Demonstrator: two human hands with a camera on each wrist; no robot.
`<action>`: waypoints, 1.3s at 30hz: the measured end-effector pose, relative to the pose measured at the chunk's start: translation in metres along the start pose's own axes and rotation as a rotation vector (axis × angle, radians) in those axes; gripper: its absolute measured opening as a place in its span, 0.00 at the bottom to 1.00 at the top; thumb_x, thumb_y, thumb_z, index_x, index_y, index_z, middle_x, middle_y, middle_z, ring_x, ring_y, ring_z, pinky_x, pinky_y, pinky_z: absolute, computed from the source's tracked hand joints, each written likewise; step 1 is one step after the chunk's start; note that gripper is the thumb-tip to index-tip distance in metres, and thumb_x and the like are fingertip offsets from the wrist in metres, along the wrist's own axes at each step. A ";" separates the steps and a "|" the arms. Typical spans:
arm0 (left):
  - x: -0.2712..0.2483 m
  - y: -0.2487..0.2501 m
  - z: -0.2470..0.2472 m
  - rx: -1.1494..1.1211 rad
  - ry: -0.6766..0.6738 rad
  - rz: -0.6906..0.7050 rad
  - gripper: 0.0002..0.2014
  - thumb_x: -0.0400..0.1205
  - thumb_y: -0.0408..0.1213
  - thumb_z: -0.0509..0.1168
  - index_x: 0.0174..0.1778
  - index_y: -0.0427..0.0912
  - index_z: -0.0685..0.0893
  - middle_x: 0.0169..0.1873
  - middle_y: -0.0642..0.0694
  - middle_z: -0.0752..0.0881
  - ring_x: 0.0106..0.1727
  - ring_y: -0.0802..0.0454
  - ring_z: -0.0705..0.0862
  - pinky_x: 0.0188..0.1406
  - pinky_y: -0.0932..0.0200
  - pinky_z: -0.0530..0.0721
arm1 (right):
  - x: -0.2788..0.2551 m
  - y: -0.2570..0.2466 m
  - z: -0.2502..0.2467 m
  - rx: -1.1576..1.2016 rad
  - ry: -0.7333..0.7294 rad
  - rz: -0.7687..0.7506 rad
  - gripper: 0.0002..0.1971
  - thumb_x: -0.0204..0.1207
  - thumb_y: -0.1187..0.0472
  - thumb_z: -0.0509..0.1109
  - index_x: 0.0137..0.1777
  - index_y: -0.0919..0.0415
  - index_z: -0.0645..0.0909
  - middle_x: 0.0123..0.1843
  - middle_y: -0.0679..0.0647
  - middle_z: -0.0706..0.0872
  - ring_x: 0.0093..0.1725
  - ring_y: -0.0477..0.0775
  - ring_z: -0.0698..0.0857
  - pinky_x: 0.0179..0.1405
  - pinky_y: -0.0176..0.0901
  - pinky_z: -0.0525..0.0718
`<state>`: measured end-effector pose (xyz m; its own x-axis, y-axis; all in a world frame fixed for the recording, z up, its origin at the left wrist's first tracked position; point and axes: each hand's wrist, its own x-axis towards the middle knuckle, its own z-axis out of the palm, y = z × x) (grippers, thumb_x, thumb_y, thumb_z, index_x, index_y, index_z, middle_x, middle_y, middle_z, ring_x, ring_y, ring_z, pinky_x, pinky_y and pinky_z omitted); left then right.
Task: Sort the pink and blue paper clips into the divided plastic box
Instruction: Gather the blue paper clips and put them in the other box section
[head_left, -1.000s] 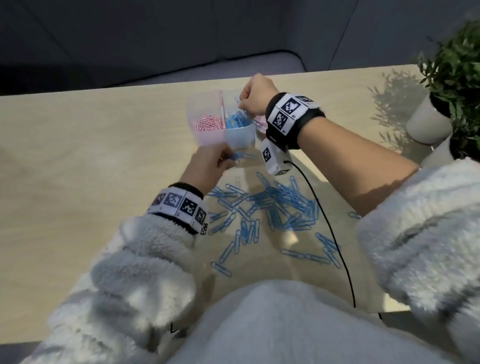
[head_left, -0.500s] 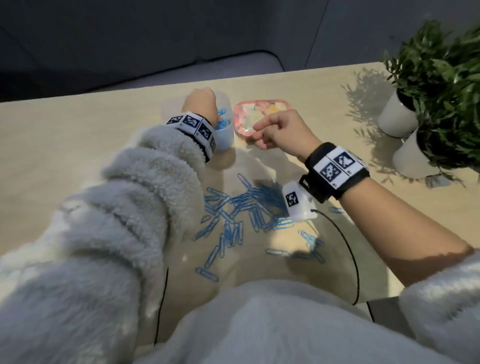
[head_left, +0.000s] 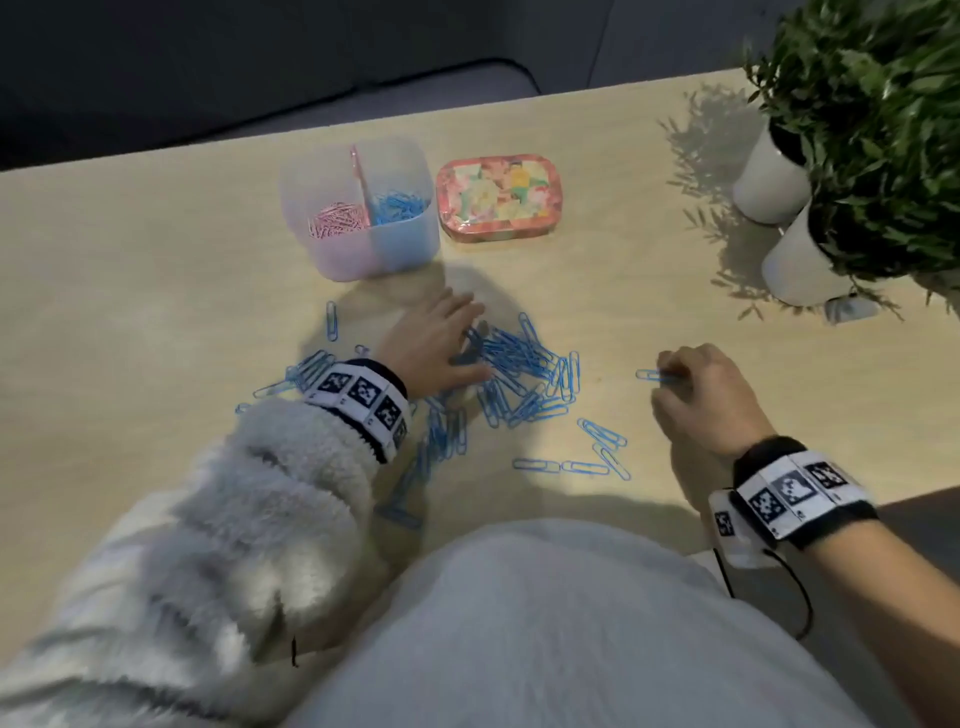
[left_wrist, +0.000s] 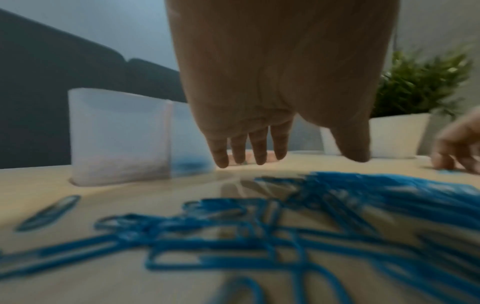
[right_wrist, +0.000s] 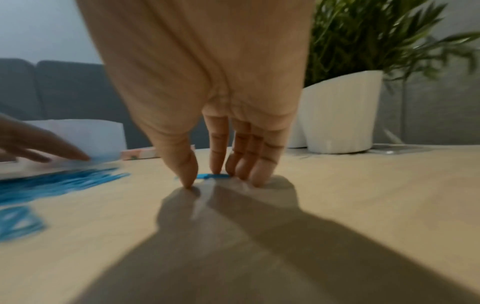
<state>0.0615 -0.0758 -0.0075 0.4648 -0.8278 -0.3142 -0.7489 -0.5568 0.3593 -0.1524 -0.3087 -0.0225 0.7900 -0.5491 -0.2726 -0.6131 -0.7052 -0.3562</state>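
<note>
The divided plastic box (head_left: 374, 249) stands at the back of the table, with pink clips (head_left: 336, 221) in its left half and blue clips (head_left: 399, 207) in its right half. A pile of blue paper clips (head_left: 519, 371) lies in front of it. My left hand (head_left: 457, 338) lies open over the pile's left edge, and its fingers (left_wrist: 259, 152) are straight and spread. To the right, my right hand (head_left: 670, 376) curls its fingertips down onto a single blue clip (head_left: 649, 374). In the right wrist view that clip (right_wrist: 211, 176) sits between thumb and index finger.
A flowered tin (head_left: 498, 197) sits just right of the box. Two white plant pots (head_left: 769, 182) (head_left: 795, 265) with green leaves stand at the far right. Loose blue clips (head_left: 602, 434) lie scattered toward the near table edge, and one clip (head_left: 331, 320) lies apart on the left.
My left hand has left the box and come down flat onto the pile. My right hand moved from near the tin, back and right, onto a single blue clip.
</note>
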 end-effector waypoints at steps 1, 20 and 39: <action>-0.001 0.005 0.008 0.031 -0.036 0.017 0.43 0.73 0.58 0.68 0.78 0.39 0.61 0.79 0.38 0.62 0.81 0.40 0.57 0.80 0.51 0.53 | -0.002 -0.008 0.007 0.022 -0.003 -0.054 0.10 0.66 0.69 0.71 0.49 0.65 0.81 0.46 0.66 0.80 0.50 0.68 0.80 0.53 0.48 0.74; -0.015 0.052 0.050 0.163 -0.003 -0.092 0.56 0.62 0.69 0.70 0.80 0.45 0.52 0.77 0.43 0.61 0.77 0.38 0.60 0.72 0.39 0.66 | 0.008 -0.057 0.031 0.154 -0.244 -0.358 0.27 0.60 0.66 0.82 0.60 0.65 0.80 0.46 0.55 0.75 0.46 0.53 0.76 0.54 0.47 0.76; -0.005 0.019 0.017 0.055 0.030 0.025 0.23 0.76 0.33 0.68 0.68 0.39 0.77 0.59 0.38 0.80 0.58 0.38 0.78 0.59 0.44 0.78 | 0.024 -0.122 0.044 -0.019 -0.198 -0.346 0.24 0.69 0.62 0.73 0.66 0.63 0.76 0.62 0.63 0.74 0.64 0.65 0.73 0.61 0.58 0.78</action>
<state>0.0369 -0.0807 -0.0141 0.4589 -0.8436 -0.2788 -0.7850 -0.5319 0.3175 -0.0586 -0.2154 -0.0251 0.9341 -0.1817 -0.3074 -0.3092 -0.8423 -0.4415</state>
